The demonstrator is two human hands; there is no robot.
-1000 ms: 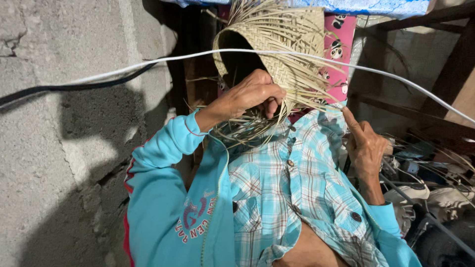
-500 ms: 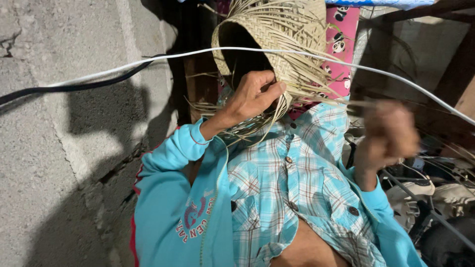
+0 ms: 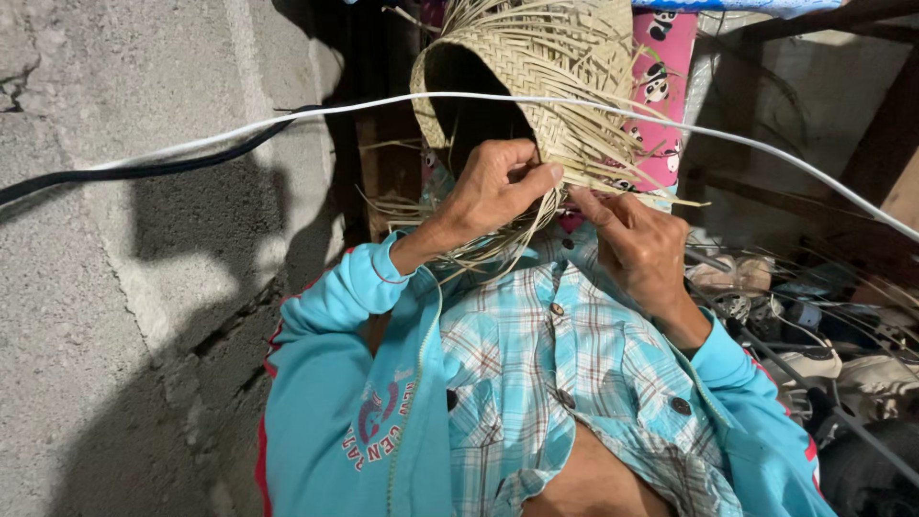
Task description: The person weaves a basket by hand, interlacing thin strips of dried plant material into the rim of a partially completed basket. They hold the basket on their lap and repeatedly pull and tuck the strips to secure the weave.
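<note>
A half-woven straw basket with an open dark mouth and loose strands hanging off its edge sits in front of my chest. My left hand grips the basket's lower edge, thumb and fingers closed on the weave. Just to its right, my right hand pinches loose strands at that same edge with its fingertips. Both sleeves are teal, worn over a blue plaid shirt.
A white cable crosses the view in front of the basket, alongside a black cable on the left. A grey block wall fills the left. Pink patterned cloth hangs behind the basket. Cluttered shoes and wires lie at right.
My right hand has lifted from the shirt at the right and come up to the basket's edge. My left hand has kept its grip while the basket shifted slightly.
</note>
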